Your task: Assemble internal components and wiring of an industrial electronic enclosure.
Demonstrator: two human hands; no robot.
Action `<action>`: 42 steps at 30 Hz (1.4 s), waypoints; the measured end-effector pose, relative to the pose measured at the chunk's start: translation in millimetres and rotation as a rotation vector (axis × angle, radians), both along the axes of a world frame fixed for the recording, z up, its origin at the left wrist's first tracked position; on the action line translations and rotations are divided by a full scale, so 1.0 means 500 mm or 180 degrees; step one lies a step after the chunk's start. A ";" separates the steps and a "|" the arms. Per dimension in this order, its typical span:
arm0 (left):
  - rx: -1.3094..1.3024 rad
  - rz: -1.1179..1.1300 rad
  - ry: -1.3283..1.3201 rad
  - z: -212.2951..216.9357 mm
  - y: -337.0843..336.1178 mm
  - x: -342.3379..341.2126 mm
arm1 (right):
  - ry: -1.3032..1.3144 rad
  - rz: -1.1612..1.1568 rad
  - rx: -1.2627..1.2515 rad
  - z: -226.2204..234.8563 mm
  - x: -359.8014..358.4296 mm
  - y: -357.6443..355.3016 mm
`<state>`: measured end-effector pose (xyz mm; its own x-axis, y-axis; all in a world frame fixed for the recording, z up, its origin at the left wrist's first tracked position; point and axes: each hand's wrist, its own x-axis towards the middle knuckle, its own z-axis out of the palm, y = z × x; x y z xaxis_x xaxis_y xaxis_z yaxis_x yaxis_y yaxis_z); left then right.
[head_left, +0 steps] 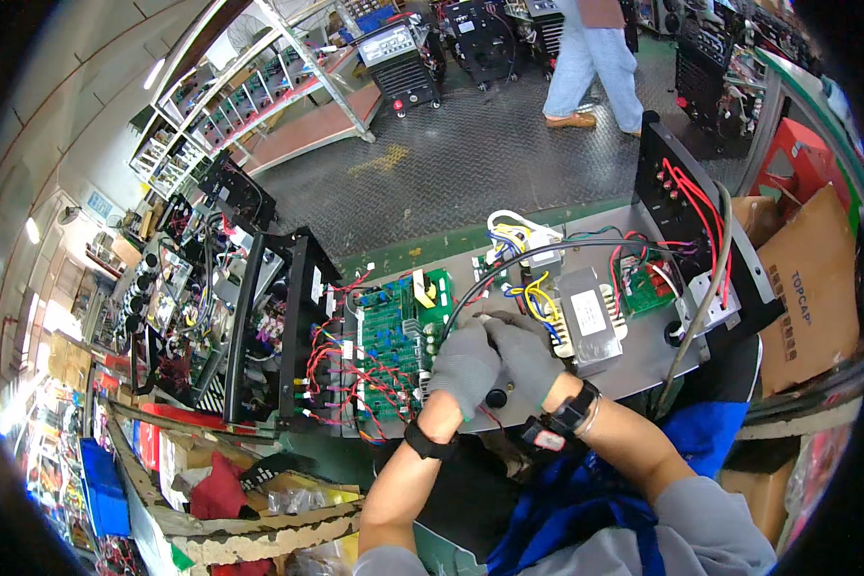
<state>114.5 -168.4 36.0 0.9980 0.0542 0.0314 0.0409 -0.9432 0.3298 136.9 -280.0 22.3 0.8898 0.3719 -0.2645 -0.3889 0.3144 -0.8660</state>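
Note:
My left hand [468, 370] and my right hand [526, 357], both in grey gloves, meet over the middle of an open electrical chassis [547, 394]. The fingers of both are curled together at the fingertips, and whatever they pinch is hidden. A black cable [509, 257] arches from beside my left fingers to the black panel [686, 192] at the right. Left of my hands lies a green circuit board [384, 350] with red wires. Just right of them stand a grey metal block [588, 322] and a coil with yellow and blue wires [538, 300].
A black front panel [307, 317] closes the chassis's left end. Cardboard [811, 288] leans at the right. Beyond the bench, a person [595, 62] stands on the metal floor near several black machines [398, 62]. A shelving rack [269, 96] is at far left.

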 end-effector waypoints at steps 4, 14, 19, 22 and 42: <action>-0.0174 -0.0242 -0.0001 0.139 0.003 -0.017 | 0.0489 0.0211 0.0252 -0.037 0.040 0.011; -0.0749 -0.0385 0.1750 0.115 0.103 0.252 | 0.0606 -0.0110 0.0896 -0.099 0.065 0.082; -0.1586 -0.0544 0.1723 0.036 0.114 0.254 | 0.0712 -0.0243 0.0850 -0.092 0.061 0.083; -0.1629 -0.0552 0.1569 0.002 0.139 0.260 | 0.0389 -0.0429 0.0337 -0.091 0.050 0.092; 0.0740 -0.0665 0.1771 0.088 0.081 0.363 | -0.3834 0.0993 -0.2452 -0.084 -0.118 -0.174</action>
